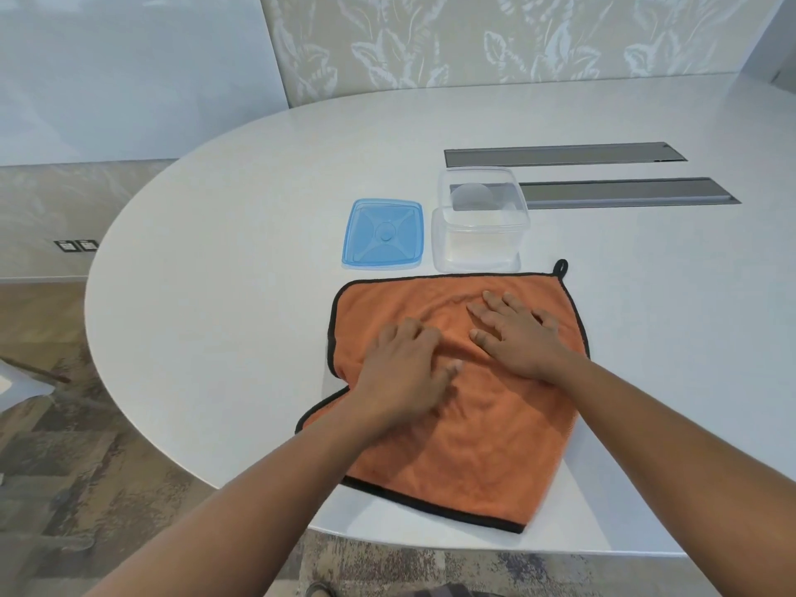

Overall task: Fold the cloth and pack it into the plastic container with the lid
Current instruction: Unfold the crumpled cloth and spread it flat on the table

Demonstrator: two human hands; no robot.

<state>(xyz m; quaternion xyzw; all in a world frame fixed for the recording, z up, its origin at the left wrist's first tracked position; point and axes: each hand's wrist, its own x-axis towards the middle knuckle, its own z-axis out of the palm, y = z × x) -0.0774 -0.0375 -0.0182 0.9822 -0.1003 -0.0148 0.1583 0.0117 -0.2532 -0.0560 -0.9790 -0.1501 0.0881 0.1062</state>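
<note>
An orange cloth (469,428) with a black edge lies spread on a white oval table (241,234), near the table's front edge. It is not flat all over: ridges and wrinkles run across its middle, and its left edge bends inward partway down, so the outline there is stepped. A small black loop (561,267) sticks out from the far right corner of the cloth.

Both hands rest palm down on the cloth. The left hand (405,372) lies on the left part of the middle, fingers spread and slightly blurred, pressing on a raised fold. The right hand (519,336) lies flat just beside it, further back and to the right, fingers splayed wide and pointing to the far left. Neither hand grips anything; both are open against the fabric. The two bare forearms reach in from the bottom of the view.

Behind the cloth, just past its far edge, stands a clear plastic container (480,221), open at the top and with nothing in it. A blue square lid (382,234) lies flat on the table just left of the container, apart from it by a narrow gap. The cloth touches neither of them.

Two long grey slots (568,153) are set into the table top behind the container, one behind the other, running off to the right
</note>
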